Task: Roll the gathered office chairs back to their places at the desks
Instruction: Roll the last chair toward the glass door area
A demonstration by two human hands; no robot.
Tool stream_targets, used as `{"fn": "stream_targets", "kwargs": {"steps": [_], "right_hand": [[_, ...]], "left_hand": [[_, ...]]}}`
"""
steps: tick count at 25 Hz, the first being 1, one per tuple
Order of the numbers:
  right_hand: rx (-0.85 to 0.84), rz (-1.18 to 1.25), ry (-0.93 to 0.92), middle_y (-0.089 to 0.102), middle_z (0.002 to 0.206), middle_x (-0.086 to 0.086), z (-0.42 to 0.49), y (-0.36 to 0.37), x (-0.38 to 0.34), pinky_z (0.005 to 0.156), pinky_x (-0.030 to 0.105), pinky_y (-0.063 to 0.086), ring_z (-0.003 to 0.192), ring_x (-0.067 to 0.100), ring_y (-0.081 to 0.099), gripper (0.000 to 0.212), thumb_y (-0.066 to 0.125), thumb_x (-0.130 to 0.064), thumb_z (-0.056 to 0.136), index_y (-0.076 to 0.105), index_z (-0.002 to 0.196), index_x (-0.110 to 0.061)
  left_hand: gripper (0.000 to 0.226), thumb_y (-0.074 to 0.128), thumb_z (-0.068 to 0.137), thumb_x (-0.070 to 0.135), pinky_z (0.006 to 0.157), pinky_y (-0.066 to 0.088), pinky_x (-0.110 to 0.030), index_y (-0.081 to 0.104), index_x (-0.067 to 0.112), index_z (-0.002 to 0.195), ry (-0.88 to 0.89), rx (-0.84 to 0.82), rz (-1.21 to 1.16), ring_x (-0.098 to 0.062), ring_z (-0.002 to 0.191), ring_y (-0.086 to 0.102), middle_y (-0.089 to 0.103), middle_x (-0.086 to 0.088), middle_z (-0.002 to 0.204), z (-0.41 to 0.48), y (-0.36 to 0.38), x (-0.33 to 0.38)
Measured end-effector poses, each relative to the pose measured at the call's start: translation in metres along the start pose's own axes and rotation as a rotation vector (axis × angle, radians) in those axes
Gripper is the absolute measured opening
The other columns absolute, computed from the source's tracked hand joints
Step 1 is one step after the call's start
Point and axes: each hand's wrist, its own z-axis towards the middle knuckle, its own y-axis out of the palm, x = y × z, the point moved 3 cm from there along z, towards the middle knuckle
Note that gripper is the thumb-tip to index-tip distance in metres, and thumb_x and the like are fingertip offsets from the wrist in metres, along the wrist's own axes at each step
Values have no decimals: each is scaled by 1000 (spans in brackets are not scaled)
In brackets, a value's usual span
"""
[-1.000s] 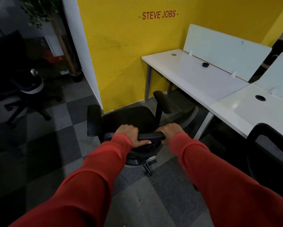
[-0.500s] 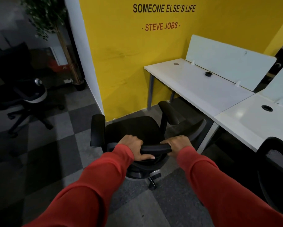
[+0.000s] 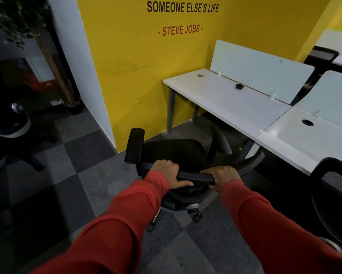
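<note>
Black office chair (image 3: 174,153) stood on the grey checkered carpet tiles (image 3: 83,175), seat facing away from the wearer. It was just off the corner of the yellow wall (image 3: 136,56) and near the front-left leg of the first white desk (image 3: 225,101), not tucked under it. Left hand (image 3: 166,173) gripped the top rail (image 3: 195,176) of the backrest, fingers curled over the far side, thumb laid flat along the near edge. Right hand (image 3: 223,177) gripped the same rail at its right end, fingers wrapped over it; thumb could not be made out. Both sleeves red. Chair's left armrest (image 3: 133,145) stood near the wall corner. Right armrest (image 3: 222,141) sat close to the desk's front edge; contact could not be told. First desk carried a white divider panel (image 3: 261,68) along its back and a black cable grommet (image 3: 239,86). A second white desk (image 3: 304,139) butted against it at right, with a mesh-backed chair (image 3: 336,192) in front. Another dark chair (image 3: 8,123) stood well apart at far left, near a potted tree (image 3: 53,62).
</note>
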Motion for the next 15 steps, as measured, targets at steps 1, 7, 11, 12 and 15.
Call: {"fn": "stream_targets", "kwargs": {"steps": [1, 7, 11, 12, 15], "right_hand": [[-57, -20, -15, 67, 120, -14, 4, -4, 0, 92, 32, 48, 110, 15, 63, 56, 68, -36, 77, 54, 131, -47], [-131, -82, -2, 61, 128, -12, 13, -14, 16, 95, 31, 45, 117, 15, 57, 62, 65, -24, 83, 45, 136, -49], [-119, -98, -28, 61, 128, -13, 24, -12, 29, 94, 33, 47, 118, 15, 57, 61, 64, -28, 85, 42, 137, -52], [-119, -94, -25, 60, 130, -13, 26, -11, 33, 94, 34, 47, 118, 15, 56, 62, 63, -29, 85, 41, 138, -52], [-130, -92, 0, 60, 130, -14, 35, -7, 46, 93, 34, 48, 118, 15, 57, 62, 63, -29, 85, 40, 138, -53]], "left_hand": [[80, 30, 69, 93, 67, 42, -33, 51, 16, 79, -30, -5, -22, -27, 80, 62, 65, -7, 86, 2, -1, -3], [80, 33, 67, 94, 71, 43, -34, 52, 17, 77, -61, -89, -34, -27, 80, 61, 61, -6, 81, 24, -11, 3], [79, 31, 67, 94, 68, 45, -33, 51, 18, 74, -66, -85, -11, -24, 69, 55, 52, -3, 70, 39, -8, 1], [79, 31, 66, 95, 68, 46, -33, 51, 19, 73, -65, -76, -6, -24, 66, 52, 52, -2, 69, 43, -8, 2], [79, 30, 66, 95, 68, 48, -33, 52, 19, 72, -59, -73, 5, -22, 64, 50, 52, -1, 68, 62, -8, 4]]}}
